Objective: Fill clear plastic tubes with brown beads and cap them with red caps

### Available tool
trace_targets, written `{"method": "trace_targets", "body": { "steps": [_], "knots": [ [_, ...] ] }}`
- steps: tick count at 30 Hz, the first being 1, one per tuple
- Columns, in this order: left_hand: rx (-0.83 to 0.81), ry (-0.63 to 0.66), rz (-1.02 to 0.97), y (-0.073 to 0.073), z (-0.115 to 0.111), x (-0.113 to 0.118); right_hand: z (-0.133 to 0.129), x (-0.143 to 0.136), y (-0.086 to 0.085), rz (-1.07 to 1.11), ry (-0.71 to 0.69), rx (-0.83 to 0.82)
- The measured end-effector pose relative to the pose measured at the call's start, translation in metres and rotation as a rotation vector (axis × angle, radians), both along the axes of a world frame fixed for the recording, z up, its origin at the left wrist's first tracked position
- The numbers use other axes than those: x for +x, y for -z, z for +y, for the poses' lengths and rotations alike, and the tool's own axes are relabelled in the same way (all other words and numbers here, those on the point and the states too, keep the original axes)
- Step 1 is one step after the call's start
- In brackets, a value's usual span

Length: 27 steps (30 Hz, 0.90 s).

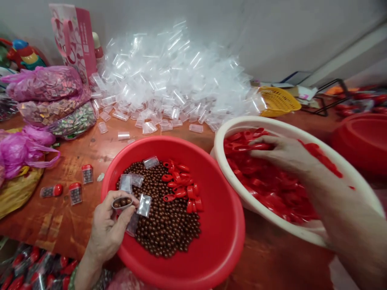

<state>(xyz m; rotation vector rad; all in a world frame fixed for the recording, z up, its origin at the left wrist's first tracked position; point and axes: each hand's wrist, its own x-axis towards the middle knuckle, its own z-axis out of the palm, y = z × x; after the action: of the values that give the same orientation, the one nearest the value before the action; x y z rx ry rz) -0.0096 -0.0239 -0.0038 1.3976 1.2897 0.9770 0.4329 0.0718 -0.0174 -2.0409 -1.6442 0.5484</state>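
Observation:
My left hand [109,227] is closed around a small clear plastic container [122,206], its open top facing up with brown balls showing inside. It is held over the left rim of a red basin [220,225]. In that basin lie many brown balls [169,225], several clear containers [144,204] and a cluster of red plastic caps [181,181]. My right hand [275,151] reaches into a white tub [229,177] heaped with red caps [272,189]. Its thumb and fingers close on a red cap [261,147] near the pile's far side.
A large heap of clear containers [172,80] stands along the wall. Several filled, red-capped containers [75,192] lie on the wooden table [87,151]. Pink bags of small packets [51,92], a yellow basket [279,100] and another red basin [363,141] stand around.

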Motion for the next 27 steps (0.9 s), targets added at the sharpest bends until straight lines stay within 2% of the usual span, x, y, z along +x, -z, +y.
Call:
{"method": "trace_targets", "body": {
  "steps": [2,5,7,9,10,12,13,15,17,19,23,27],
  "knots": [
    [-0.001,0.007,-0.009,-0.001,0.0,0.001,-0.011,0.002,-0.016,0.056,0.051,0.056],
    [0.002,0.031,-0.035,-0.003,0.001,0.001,-0.028,-0.008,-0.051,0.16,0.103,0.126],
    [0.006,0.044,-0.057,-0.002,0.001,0.001,-0.037,-0.032,-0.074,0.189,0.055,0.127],
    [0.016,0.05,-0.071,-0.002,0.001,0.001,-0.041,-0.07,-0.086,0.2,-0.121,0.13],
    [0.026,0.053,-0.075,-0.001,0.001,0.001,-0.041,-0.092,-0.086,0.203,-0.22,0.131],
    [0.05,0.064,-0.073,0.0,0.002,0.0,-0.037,-0.136,-0.074,0.126,-0.503,0.124],
    [0.061,0.074,-0.068,0.001,0.002,0.0,-0.033,-0.154,-0.063,0.005,-0.598,0.073],
    [0.073,0.09,-0.058,0.002,0.002,-0.001,-0.024,-0.179,-0.039,-0.324,-0.714,-0.143],
    [0.074,0.094,-0.059,0.003,0.002,-0.001,-0.016,-0.189,-0.018,-0.45,-0.718,-0.235],
    [0.073,0.089,-0.065,0.003,0.002,-0.001,-0.01,-0.191,-0.008,-0.524,-0.677,-0.264],
    [0.074,0.089,-0.074,0.003,0.002,-0.001,0.001,-0.203,-0.011,-0.602,-0.616,-0.26],
    [0.086,0.095,-0.092,0.004,0.001,-0.001,0.019,-0.236,-0.01,-0.603,-0.554,-0.265]
  ]
}}
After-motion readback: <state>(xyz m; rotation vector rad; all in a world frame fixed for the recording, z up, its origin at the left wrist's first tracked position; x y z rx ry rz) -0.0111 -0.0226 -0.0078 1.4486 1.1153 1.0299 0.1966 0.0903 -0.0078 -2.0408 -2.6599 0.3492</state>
